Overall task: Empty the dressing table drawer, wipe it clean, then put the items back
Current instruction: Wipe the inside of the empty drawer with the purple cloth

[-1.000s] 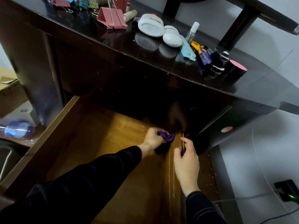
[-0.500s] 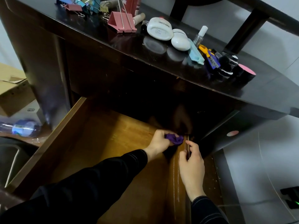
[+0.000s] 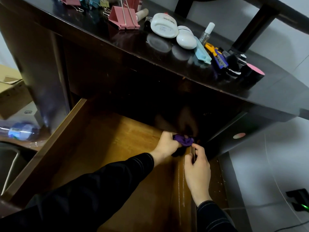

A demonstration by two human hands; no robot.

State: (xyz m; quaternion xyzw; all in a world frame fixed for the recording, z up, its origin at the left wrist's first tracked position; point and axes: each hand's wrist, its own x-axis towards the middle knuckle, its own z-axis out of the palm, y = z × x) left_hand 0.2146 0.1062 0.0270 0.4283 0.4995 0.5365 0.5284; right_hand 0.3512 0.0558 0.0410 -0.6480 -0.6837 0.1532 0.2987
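Drawer [image 3: 56, 141] pulled out under bench [image 3: 282, 91]. Left grip [image 3: 167, 144] closed round purple cloth [image 3: 184, 141], cloth at far right corner of drawer. Right grip [image 3: 198, 171] pinches top edge of drawer's right wall, just beside cloth. Pink binder clip [image 3: 123, 18], white cases [image 3: 164, 26], small clear bottle [image 3: 206, 33] on bench top.

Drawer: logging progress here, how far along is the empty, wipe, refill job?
Emptying looks done: the drawer floor shows bare, and a pink binder clip and white containers sit on the tabletop. Wiping is in hand: the left hand grips a purple cloth at the far right corner, the right hand pinching the side wall. Putting items back remains.
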